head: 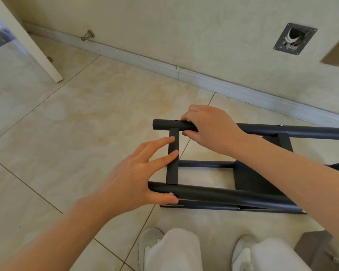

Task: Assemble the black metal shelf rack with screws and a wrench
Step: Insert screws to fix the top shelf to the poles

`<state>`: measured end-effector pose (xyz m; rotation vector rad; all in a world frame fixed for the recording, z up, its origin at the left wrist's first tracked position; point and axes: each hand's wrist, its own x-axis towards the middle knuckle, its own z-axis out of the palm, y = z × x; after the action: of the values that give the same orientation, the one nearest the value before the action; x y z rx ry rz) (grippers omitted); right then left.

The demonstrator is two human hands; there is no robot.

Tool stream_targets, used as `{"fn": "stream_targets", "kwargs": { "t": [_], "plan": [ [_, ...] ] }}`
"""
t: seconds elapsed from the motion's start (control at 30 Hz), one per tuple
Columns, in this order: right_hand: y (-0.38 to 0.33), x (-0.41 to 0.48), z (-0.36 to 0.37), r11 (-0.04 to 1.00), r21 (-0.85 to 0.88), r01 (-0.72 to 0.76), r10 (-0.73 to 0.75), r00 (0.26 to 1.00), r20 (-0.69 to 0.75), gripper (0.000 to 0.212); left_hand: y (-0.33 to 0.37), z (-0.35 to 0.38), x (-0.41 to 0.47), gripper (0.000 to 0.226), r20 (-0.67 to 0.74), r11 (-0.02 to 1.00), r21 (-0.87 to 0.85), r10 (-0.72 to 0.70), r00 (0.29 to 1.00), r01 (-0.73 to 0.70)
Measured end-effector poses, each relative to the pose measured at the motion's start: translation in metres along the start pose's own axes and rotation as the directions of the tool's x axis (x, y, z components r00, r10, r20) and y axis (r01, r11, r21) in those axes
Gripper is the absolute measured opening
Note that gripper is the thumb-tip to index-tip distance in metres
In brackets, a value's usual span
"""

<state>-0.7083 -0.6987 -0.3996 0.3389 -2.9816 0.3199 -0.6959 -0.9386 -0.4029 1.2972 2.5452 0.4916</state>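
1. White-trousered knees (174, 249) hover over the tile floor (82, 118), where the black rack (249, 182) lies.
2. The left hand (137, 173), grip wide, lays straight fingers on the short crossbar (173, 173), with its thumb at a screw (171, 193) on the near tube (223, 195).
3. The right hand (209, 128) wraps its grip round the far tube (165, 125).

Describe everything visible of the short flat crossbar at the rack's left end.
The flat crossbar is a short, matte black strip, metal by its look, standing square between the far tube and the near tube, close to their left ends. Its face looks plain. The left hand lays two straight fingers on its left edge. The right hand grips the far tube beside its far end, seemingly not touching it.
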Motion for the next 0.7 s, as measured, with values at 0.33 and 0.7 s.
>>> {"fn": "stream_targets", "kwargs": {
  "t": [0.33, 0.7],
  "plan": [
    [0.0, 0.003, -0.005, 0.997, -0.059, 0.051, -0.048, 0.997, 0.062, 0.025, -0.005, -0.005, 0.011, 0.103, 0.079, 0.988, 0.128, 0.078, 0.994, -0.088],
    [-0.001, 0.003, -0.006, 0.998, -0.037, 0.058, -0.055, 0.996, 0.071, 0.026, -0.006, -0.006, 0.013, 0.103, 0.109, 0.992, 0.078, 0.094, 0.99, -0.103]
  ]
}}
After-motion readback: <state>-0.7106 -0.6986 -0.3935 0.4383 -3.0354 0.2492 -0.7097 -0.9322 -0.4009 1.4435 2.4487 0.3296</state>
